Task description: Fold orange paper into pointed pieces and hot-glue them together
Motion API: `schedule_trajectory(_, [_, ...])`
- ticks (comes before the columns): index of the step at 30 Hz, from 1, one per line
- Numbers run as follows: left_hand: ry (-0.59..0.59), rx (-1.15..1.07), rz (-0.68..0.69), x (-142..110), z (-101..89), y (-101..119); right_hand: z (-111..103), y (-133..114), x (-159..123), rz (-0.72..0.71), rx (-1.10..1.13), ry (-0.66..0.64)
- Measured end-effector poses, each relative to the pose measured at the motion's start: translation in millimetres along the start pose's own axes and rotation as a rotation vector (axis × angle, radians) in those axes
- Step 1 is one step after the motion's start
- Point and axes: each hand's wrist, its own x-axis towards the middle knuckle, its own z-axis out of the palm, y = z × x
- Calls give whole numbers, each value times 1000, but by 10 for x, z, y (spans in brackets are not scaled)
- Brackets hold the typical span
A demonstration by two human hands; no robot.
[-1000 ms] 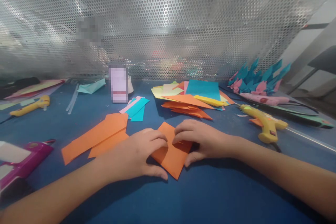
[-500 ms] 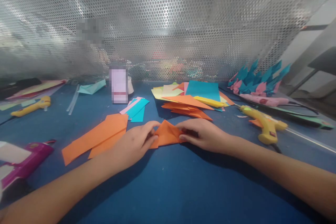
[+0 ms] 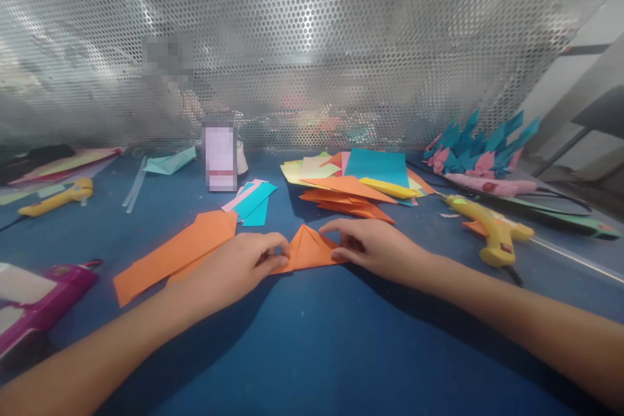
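A folded piece of orange paper (image 3: 312,252), triangular with its peak pointing away from the person, lies on a blue table (image 3: 302,344) between two bare hands. The left hand (image 3: 251,259) pinches its left corner between thumb and fingers. The right hand (image 3: 375,244) touches the right side, thumb and forefinger spread; from here I cannot tell whether it grips. Flat orange sheets (image 3: 185,247) lie beside the left hand, and a yellow glue gun (image 3: 497,231) lies beyond the right forearm.
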Motion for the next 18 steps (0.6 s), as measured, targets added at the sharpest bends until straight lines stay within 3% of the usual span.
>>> schedule_trajectory(5, [54, 83, 49, -24, 44, 17, -15, -5, -2, -56, -15, -17])
schedule_trajectory(12, [37, 195, 31, -34, 66, 59, -23, 6, -12, -136, -52, -45])
schedule_trajectory(18, [50, 140, 47, -24, 37, -29, -56, 34, -18, -163, -120, -81])
